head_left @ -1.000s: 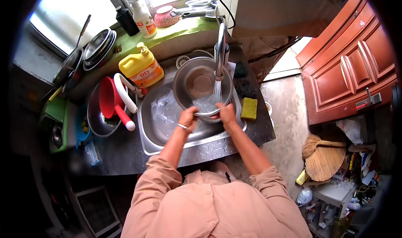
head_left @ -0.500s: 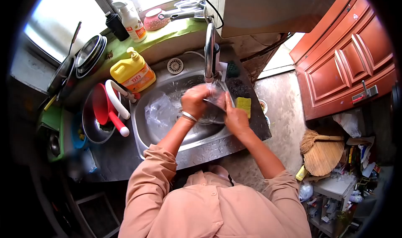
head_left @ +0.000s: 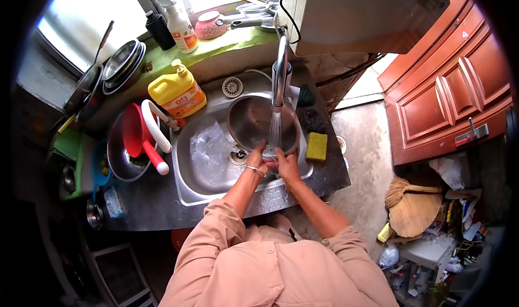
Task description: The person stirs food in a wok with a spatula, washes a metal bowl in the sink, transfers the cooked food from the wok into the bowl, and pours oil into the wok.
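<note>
Holding it two-handed, the person has a wide, round stainless-steel bowl (head_left: 241, 122) right under the curved chrome tap (head_left: 283, 61), over the R half of the oval steel sink (head_left: 183, 185). Water (head_left: 275, 126) is on, dropping inside near the close rim, prob. why the bowl sits so squarely beneath the spout.

Grip now: L hand (head_left: 256, 159) on the near rim, thumb up top; R hand (head_left: 286, 166) just beside it, same rim, thumb also on top. Both look closed on the metal w/ only a narrow gap btw thumb and fingers. Fingertips underneath are hidden, so can't tell how far they wrap. Neither hand's free. Hands this close together prob. steady the near edge; can't tell if the base rests on anything.

L of the bowl, a crumpled see-through plastic bag (head_left: 208, 146) lies in the sink, prob. shoved aside for room. Yellow rectangular sponge (head_left: 316, 146) is on the dark counter (head_left: 338, 169), R side, poss. parked there for easy reach. Yellow plastic pump jug (head_left: 175, 94) stands behind the sink, L, apparently out of the splash but w/in reach.
</note>
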A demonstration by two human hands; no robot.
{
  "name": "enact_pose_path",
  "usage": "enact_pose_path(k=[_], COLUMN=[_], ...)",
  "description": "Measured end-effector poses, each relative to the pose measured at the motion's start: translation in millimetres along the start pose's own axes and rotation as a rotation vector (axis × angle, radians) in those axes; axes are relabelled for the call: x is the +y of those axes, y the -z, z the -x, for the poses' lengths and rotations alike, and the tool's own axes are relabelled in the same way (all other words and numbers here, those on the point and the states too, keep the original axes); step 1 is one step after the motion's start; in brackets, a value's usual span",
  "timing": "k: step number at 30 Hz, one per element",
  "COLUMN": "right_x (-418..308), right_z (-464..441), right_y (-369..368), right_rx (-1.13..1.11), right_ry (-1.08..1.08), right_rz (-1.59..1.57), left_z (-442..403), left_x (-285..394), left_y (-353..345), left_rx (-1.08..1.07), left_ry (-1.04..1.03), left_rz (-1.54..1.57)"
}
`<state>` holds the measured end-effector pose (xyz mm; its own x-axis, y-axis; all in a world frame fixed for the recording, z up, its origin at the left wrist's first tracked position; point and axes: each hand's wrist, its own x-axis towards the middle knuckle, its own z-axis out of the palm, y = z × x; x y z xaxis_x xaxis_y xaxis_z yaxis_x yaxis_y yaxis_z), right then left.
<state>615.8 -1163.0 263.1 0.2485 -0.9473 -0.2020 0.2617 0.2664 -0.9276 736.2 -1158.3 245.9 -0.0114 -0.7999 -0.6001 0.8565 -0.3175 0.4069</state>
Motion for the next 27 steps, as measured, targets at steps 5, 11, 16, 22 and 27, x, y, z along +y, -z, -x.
enact_pose_path(k=[5, 11, 16, 22, 27], right_x=[-41.4, -75.2, -50.4, -55.3, -96.0], right_z=[-19.0, -73.5, -116.1, -127.0, -126.0], right_y=[38.7, 43.9, 43.3, 54.1, 49.6], right_rx=[-0.326, 0.09, 0.096, 0.103, 0.032], right_ry=[0.131, -0.093, -0.216, -0.223, -0.236], right_rz=[0.366, -0.013, -0.34, -0.464, -0.464], left_z=[-44.2, 11.9, 92.6, 154.4, 191.4], left_x=[37.5, 120.4, 127.0, 116.1, 110.4], left_y=[42.7, 22.8, -12.3, 2.4, 23.3], left_rx=[-0.308, -0.07, 0.196, 0.272, 0.409], left_ry=[-0.298, -0.823, -1.522, -1.568, -1.561], left_rz=[-0.064, -0.47, -1.292, -1.36, -1.308])
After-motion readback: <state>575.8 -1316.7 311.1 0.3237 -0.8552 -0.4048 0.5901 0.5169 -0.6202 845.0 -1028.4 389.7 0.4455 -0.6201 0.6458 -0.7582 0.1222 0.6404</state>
